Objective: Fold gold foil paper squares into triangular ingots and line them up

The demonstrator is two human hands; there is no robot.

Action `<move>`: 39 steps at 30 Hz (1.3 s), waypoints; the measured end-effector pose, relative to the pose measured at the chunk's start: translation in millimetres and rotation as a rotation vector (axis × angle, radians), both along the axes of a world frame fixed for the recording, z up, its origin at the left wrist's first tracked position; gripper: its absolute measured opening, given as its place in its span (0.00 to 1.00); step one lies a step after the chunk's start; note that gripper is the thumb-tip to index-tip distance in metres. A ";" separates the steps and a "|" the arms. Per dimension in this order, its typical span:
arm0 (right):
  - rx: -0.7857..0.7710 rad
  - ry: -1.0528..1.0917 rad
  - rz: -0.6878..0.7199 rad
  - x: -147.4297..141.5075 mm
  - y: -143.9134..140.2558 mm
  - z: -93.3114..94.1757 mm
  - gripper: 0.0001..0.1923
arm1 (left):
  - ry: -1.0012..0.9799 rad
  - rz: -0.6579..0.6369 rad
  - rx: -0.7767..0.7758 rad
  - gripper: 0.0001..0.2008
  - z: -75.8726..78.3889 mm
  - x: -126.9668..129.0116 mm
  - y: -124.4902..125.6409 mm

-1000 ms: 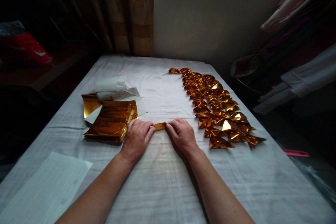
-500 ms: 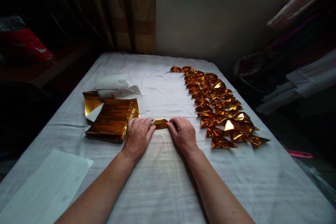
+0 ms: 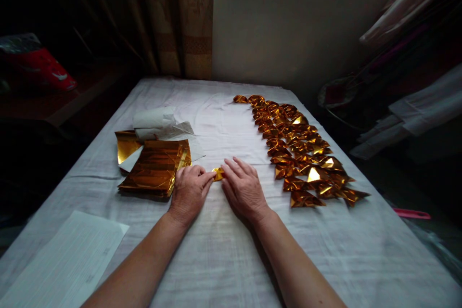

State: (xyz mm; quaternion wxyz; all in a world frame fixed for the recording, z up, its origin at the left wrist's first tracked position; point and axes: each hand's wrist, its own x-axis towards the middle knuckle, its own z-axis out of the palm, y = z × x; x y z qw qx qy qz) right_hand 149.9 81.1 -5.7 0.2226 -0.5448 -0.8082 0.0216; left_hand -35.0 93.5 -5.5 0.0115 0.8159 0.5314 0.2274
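A small folded strip of gold foil paper (image 3: 218, 173) lies on the white cloth between my hands. My left hand (image 3: 190, 188) pinches its left end between thumb and fingers. The fingers of my right hand (image 3: 242, 186) are stretched out and slightly apart, resting over the strip's right end and hiding it. Just left of my left hand is a stack of gold foil sheets (image 3: 155, 166). Rows of folded gold foil pieces (image 3: 285, 158), pointed at the ends, spread over the right side of the cloth.
Crumpled whitish paper (image 3: 155, 120) lies behind the stack. A lined white sheet (image 3: 68, 260) is at the front left of the cloth-covered table (image 3: 216, 260). A red bag (image 3: 43, 65) stands on a dark shelf at left; clothes (image 3: 429, 101) hang at right.
My right hand has gone from pinching the strip's right end to lying over it with fingers extended. Less of the foil shows now. My left hand keeps its pinch.
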 end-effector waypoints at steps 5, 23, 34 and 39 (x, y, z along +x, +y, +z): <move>-0.204 -0.114 0.083 -9.3 -7.8 -0.4 0.27 | -0.009 -0.005 -0.002 0.08 0.3 0.1 -0.3; -0.307 -0.147 -0.119 4.7 -7.7 2.0 0.30 | 0.078 -0.036 0.033 0.08 8.0 -7.0 -4.4; -0.121 0.004 -0.110 8.7 -3.1 -1.2 0.18 | 0.098 0.001 0.079 0.06 12.5 -7.5 -1.5; -0.016 0.188 -0.061 13.8 -1.6 -4.0 0.11 | 0.107 0.010 0.064 0.08 11.1 -7.4 -0.3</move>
